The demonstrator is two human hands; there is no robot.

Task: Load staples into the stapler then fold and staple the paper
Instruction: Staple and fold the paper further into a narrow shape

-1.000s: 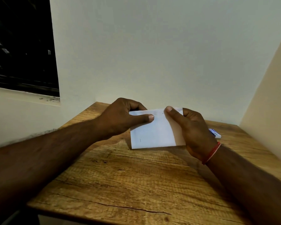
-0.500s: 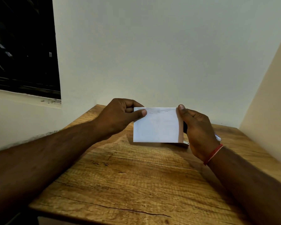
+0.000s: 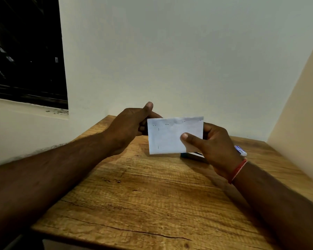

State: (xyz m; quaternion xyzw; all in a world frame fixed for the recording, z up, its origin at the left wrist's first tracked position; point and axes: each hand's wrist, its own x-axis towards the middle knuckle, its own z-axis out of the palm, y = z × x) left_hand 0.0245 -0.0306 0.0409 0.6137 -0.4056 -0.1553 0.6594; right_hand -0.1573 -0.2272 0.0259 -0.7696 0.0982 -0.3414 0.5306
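Note:
I hold a folded white paper (image 3: 170,136) upright above the far part of the wooden table (image 3: 152,195). Several small dark staples show along its top edge and left side. My right hand (image 3: 211,147) grips its right end, thumb on the front and fingers behind. My left hand (image 3: 128,127) is at the paper's left edge with its thumb lifted clear above the corner and its fingers curled beside the edge. A dark stapler (image 3: 192,155) lies on the table, mostly hidden behind the paper and my right hand.
A small blue and white box (image 3: 241,151) sticks out behind my right wrist. White walls close in the table at the back and right. A dark window (image 3: 25,51) is at the upper left. A crack runs near the table's front edge.
The paper has risen and tilted slightly. My right thumb has moved from the top right corner onto the paper's front. My left thumb has lifted off the paper.

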